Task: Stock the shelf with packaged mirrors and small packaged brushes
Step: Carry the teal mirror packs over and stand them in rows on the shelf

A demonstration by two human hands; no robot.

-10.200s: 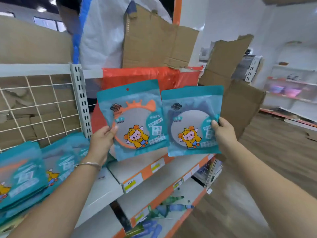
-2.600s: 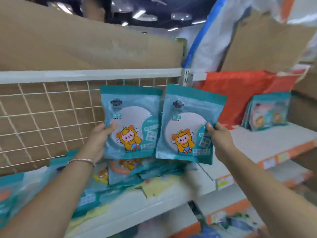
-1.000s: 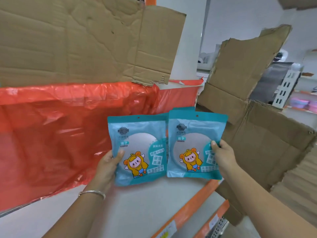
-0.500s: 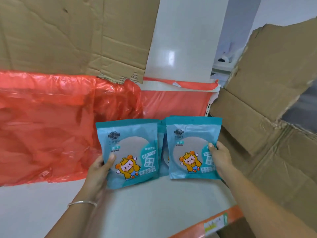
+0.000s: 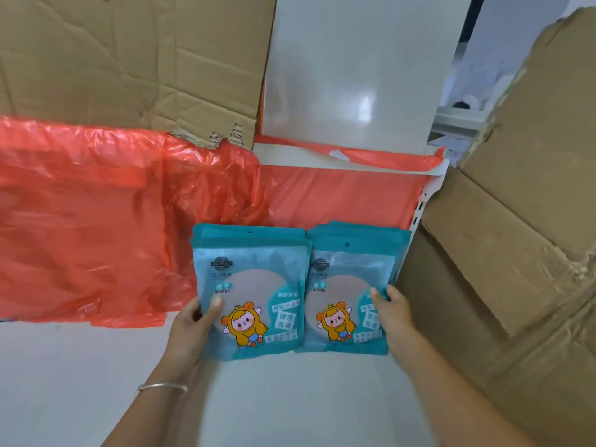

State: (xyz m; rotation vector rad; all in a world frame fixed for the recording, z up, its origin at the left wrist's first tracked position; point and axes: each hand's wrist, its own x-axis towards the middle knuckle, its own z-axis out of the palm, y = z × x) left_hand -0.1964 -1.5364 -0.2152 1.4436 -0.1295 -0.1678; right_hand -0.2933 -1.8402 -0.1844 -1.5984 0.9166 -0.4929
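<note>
Fingers (image 5: 215, 301) of both hands clamp mirror packs (image 5: 251, 295), now lowered onto the shelf (image 5: 290, 398) against the red plastic sheet (image 5: 96, 221). I can release next.

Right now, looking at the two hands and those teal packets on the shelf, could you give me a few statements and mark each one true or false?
1. Each hand holds its own stack of mirror packets: left hand on the left stack, right hand on the right stack. True.
2. The packets lie flat on the shelf. False: they stand upright, bottom edges on it.
3. Red plastic sheeting hangs behind the packets. True.
4. A bracelet is on the right wrist. False: it is on the left wrist.
5. Torn cardboard stands to the right of the packets. True.
</note>
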